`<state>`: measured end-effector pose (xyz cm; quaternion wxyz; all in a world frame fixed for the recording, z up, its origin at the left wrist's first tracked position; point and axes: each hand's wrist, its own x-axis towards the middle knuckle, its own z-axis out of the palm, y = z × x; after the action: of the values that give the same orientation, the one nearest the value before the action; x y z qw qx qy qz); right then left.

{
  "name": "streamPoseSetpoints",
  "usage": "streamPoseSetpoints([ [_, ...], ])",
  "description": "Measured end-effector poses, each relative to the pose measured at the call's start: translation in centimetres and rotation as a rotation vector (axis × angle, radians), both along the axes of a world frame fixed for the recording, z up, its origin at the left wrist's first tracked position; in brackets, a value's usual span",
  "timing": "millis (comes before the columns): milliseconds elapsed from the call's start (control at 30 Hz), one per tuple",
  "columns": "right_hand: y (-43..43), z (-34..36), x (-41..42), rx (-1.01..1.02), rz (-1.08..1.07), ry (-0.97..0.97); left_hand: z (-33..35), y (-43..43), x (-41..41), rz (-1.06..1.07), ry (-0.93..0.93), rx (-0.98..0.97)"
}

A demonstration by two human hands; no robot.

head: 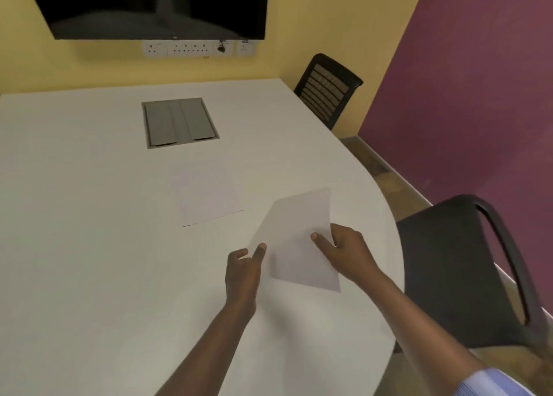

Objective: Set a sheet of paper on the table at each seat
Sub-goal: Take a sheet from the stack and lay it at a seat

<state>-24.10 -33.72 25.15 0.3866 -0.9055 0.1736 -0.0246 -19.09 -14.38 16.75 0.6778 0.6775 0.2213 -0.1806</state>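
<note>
Pinched at its right edge by the right hand [347,246] while the left hand's [242,271] fingers merely touch it, one sheet [299,240] hovers near the right-hand chair [466,270], another sheet [206,195] already lying farther in on the table [74,216], so other seats likely remain.

You have a matt, smooth white table [89,216] in front of you, with a brushed grey metal-looking hatch [180,122] set flush into it. The sheet of paper [299,246] at your hands is thin, matt and uncreased; a second sheet [206,195] lies flat, nearly the table's own tone. The near chair [449,261] looks like smooth black plastic with a dull sheen, the far chair [327,92] has a ribbed mesh back. The screen [149,3] is glossy black, the walls matt paint. Your sleeve [490,383] is striped cloth.
</note>
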Motion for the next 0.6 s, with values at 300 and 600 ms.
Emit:
streamPoseSetpoints([
  [300,-12.6,7.5,-13.1,-0.012,-0.039,-0.177,4.9,-12.7,-5.9,-0.130,-0.115,-0.182],
  [600,-30.1,10.7,-26.8,0.167,-0.273,-0.333,6.4,-27.8,-15.5,-0.256,-0.242,-0.203],
])
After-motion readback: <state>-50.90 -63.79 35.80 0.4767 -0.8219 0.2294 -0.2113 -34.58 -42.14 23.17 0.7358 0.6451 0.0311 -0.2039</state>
